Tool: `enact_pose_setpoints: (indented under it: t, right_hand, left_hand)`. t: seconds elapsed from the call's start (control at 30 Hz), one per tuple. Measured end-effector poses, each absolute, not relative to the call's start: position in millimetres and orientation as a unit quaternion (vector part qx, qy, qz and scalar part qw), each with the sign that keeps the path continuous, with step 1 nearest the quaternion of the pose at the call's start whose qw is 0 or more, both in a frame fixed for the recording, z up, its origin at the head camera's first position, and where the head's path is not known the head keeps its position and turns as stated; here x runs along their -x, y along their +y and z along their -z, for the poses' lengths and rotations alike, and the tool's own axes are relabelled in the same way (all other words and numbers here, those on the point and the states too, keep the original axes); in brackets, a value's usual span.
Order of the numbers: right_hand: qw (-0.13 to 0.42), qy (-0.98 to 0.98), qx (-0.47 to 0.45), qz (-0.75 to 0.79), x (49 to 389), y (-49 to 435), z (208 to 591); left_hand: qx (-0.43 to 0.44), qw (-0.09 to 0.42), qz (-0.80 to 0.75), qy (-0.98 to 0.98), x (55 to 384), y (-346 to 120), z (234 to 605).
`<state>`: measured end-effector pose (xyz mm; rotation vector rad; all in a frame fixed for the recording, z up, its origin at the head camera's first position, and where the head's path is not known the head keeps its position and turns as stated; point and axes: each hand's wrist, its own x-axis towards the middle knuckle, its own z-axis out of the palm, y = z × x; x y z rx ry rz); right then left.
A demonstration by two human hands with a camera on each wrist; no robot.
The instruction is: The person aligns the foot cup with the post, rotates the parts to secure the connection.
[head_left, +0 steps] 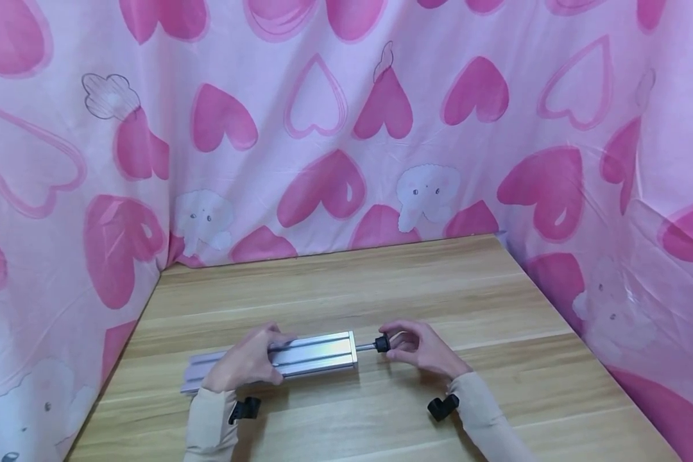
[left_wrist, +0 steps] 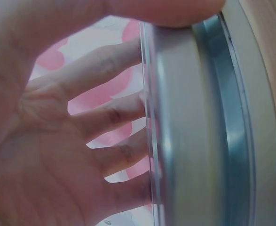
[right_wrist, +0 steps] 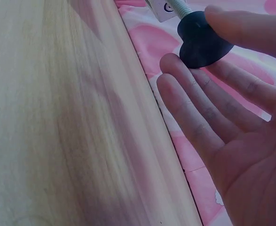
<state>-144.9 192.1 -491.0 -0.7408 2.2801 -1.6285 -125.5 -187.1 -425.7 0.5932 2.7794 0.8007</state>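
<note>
A silver aluminium profile with long grooves lies lengthwise over the wooden table. My left hand grips it across the middle, thumb on the near side and fingers on the far side. The left wrist view shows the grooved profile up close, with the fingertips behind its edge. A threaded rod sticks out of its right end and carries a black levelling foot. My right hand pinches this foot. In the right wrist view, thumb and fingers are around the flared black foot.
The wooden table has pink heart-print cloth hanging along its back and both sides. A small black wrist mount sits at the right sleeve, and another black mount at the left.
</note>
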Motion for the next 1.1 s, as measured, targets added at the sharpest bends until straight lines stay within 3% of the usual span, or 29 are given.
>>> enact_pose_setpoints:
  t: [0.3,0.67,0.93,1.1]
  right_hand:
    - [0.11,0.815,0.219,0.525,150,193,493]
    - [0.139,0.804,0.215,0.537,148,193,497]
    - [0.102,0.779,0.243,0.569,145,193,498]
    - [0.111,0.764,0.248,0.585,147,192,498]
  left_hand:
    - [-0.204,0.1,-0.275,0.934,129,-186,429]
    - [-0.213,0.102,-0.272,0.933,131,-185,432]
    - [-0.218,0.112,-0.285,0.927,135,-187,432]
    - [-0.221,0.112,-0.286,0.926,136,-189,433]
